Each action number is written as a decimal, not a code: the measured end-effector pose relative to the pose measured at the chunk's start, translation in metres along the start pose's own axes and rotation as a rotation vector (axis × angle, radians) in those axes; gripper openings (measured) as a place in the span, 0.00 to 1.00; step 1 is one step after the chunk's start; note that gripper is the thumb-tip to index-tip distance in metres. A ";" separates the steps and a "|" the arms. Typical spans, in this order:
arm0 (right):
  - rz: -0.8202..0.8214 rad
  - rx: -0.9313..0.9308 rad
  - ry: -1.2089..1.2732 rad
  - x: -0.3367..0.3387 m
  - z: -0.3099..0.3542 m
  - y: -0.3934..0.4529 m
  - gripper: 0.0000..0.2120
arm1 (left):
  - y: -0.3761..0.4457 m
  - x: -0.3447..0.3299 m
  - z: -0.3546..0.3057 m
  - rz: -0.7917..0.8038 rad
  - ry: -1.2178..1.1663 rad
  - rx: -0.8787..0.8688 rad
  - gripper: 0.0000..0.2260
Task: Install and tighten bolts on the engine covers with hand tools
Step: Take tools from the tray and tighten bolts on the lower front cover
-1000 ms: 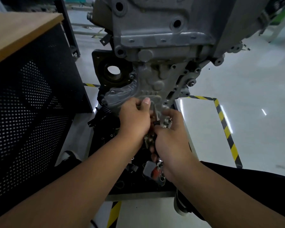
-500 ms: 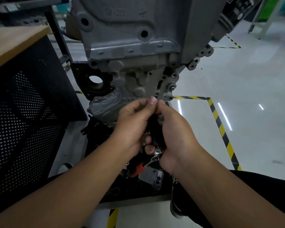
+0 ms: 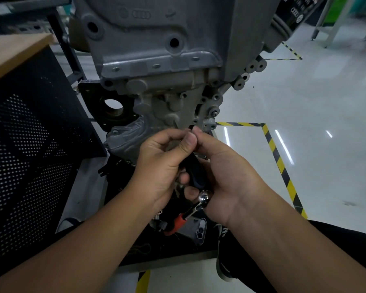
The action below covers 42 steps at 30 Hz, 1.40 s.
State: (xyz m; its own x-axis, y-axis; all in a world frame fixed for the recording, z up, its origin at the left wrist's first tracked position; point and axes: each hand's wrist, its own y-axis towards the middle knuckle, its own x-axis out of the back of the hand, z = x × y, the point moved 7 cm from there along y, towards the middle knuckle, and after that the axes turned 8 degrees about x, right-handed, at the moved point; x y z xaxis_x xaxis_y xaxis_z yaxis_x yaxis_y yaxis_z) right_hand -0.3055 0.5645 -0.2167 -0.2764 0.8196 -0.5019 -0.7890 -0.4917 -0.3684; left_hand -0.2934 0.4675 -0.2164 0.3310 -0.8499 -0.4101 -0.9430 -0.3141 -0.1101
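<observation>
Both hands meet below the engine cover (image 3: 156,115): left hand (image 3: 163,166) and right hand (image 3: 226,172) pinching a black tool handle (image 3: 195,172), ratchet (image 3: 190,210) beneath, perforated black bench (image 3: 30,144) crowding left

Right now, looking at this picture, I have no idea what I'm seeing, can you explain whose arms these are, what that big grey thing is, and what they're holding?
The camera sits on a person's head and looks down, so the two bare arms are their own. The big grey metal thing is a car engine held up off the floor, seen from one end, with many bolt holes. The left hand and right hand meet just below it, both closed around a black tool handle. The right hand also holds a shiny ratchet wrench with a red grip that hangs below. Under the hands is a dark tray with small parts I cannot make out. To the left stands a black perforated cabinet with a wooden top. Yellow and black tape marks the shiny floor.
</observation>
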 end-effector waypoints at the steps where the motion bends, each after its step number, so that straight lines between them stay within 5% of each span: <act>1: 0.006 -0.009 0.016 -0.001 -0.001 0.000 0.13 | 0.000 0.002 0.001 -0.002 0.008 0.005 0.10; 5: -0.039 0.003 0.053 0.000 -0.004 0.004 0.13 | -0.006 0.004 0.003 0.114 0.139 -0.037 0.12; 8: -0.169 0.053 0.092 0.010 -0.005 0.009 0.15 | -0.018 -0.002 0.010 0.322 0.381 -0.094 0.40; 10: -0.213 0.075 0.093 0.014 -0.005 0.011 0.16 | -0.023 -0.003 0.017 0.361 0.416 -0.076 0.47; 19: -0.143 0.133 -0.058 0.008 -0.006 0.013 0.17 | -0.033 0.013 0.019 0.174 0.657 -0.296 0.24; 25: -0.415 0.567 -0.750 0.042 0.052 0.031 0.15 | -0.032 0.041 0.022 -0.033 0.556 -0.239 0.16; 42: -0.529 0.523 -0.661 0.065 0.027 0.096 0.11 | -0.022 0.071 0.052 -0.181 0.217 0.085 0.17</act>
State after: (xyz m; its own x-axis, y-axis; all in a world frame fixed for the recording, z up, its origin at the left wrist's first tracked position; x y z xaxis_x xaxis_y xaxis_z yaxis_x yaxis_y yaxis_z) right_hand -0.4137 0.5784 -0.2633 0.0560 0.9731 0.2233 -0.9976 0.0455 0.0519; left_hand -0.2510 0.4363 -0.2903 0.4852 -0.8568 -0.1747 -0.8644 -0.4399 -0.2434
